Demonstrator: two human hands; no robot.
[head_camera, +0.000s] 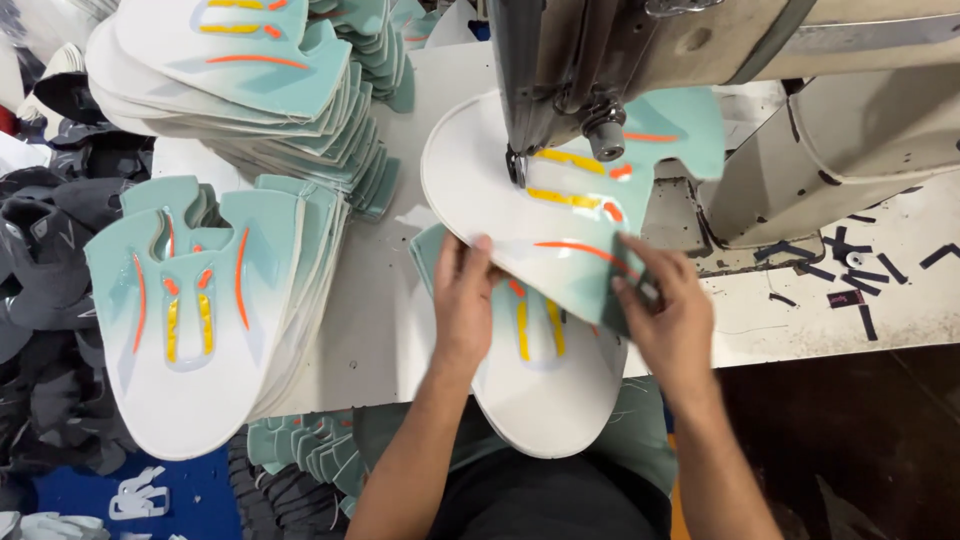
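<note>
Hands work one flat shoe-upper panel, white fading to mint green with orange and yellow stripes (560, 200), which lies on the white worktable (390, 300) with its middle under the needle and presser foot (518, 165) of the grey industrial sewing machine (700, 60). Left hand (465, 300) pinches the panel's near edge, thumb under, fingers on top, likely to steer it flat. Right hand (665, 310) clamps the green right wing of the same panel, fingers curled over the edge, likely keeping it taut and level at the foot. The hands are apart, one on either side of the seam area. A second matching panel (545, 390) lies beneath, overhanging the table edge toward the person's lap, close for easy pick-up. Fanned stack of matching panels (190, 300) sits on the left of the table, a taller stack (260, 80) behind it, both within reach. Dark fabric pieces (50, 260) pile at far left. Small dark offcut strips (850, 270) are scattered beside the machine base at right.
</note>
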